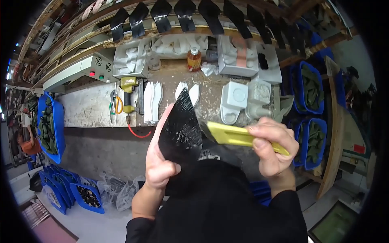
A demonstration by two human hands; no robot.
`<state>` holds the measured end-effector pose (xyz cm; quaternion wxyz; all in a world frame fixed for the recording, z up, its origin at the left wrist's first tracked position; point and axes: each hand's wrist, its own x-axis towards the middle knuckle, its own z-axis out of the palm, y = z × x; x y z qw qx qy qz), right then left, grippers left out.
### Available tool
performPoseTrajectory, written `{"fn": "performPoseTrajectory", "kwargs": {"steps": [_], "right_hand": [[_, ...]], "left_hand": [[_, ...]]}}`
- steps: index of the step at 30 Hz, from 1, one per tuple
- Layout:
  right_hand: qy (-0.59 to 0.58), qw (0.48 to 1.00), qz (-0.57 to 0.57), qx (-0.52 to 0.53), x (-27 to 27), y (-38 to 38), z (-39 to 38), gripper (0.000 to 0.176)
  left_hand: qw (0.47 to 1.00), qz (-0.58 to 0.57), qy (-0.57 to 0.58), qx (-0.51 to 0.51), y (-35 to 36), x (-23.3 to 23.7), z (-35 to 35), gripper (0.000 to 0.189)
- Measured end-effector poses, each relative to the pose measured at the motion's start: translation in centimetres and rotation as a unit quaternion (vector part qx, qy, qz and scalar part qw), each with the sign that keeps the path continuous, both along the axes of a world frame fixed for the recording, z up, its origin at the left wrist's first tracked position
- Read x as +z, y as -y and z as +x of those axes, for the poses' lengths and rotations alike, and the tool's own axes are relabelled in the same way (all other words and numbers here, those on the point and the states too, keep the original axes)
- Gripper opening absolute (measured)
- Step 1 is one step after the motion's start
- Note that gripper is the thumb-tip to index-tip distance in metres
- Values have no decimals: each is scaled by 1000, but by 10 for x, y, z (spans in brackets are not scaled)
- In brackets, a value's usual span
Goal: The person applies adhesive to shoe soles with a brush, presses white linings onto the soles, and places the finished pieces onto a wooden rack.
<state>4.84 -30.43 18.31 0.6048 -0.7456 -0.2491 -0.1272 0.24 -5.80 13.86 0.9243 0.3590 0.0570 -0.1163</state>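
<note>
My left hand (160, 172) grips a black pointed leather-like piece (181, 131), its thumb over the lower edge and its fingers behind. Streaky white shine covers the face of this piece, and its tip points up. In my right hand (276, 146), pinched between thumb and fingers, is a brush with a flat yellow handle (233, 134). The dark bristle end of the brush is right at the right edge of the black piece. Behind the piece, white sole-shaped inserts (152, 101) lie on the workbench (91, 115).
Similar black pieces (186, 16) hang along a wooden rack above. A yellow-green air stapler (129, 91), pliers (117, 104), an amber bottle (194, 60) and white containers (236, 97) stand or lie on the bench. Blue baskets (50, 127) flank both sides; a person (30, 143) is far left.
</note>
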Motion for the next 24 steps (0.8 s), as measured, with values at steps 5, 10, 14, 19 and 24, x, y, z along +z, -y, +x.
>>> {"fn": "performPoseTrajectory", "kwargs": {"steps": [5,10,14,19,24], "right_hand": [[190,963,-187,43,13,-44,23,31],[141,976,-151,65,18,-49,5,30],[124,972,-185,69,-14,-39,21,30],[139,973,-167,73,-26,-41,23,28],[166,962,-187,105,-20,-52,15,30]], "left_hand": [[1000,16,-9,-16,14,5,7,117],[997,-75,8,-14,14,-1,16,107],[987,-141,-73,-23,3,-23,5,91],[895,-403,-187,41,9,-24,-6,76],[958,-205,-200,20,5,-19,-5,70]]}}
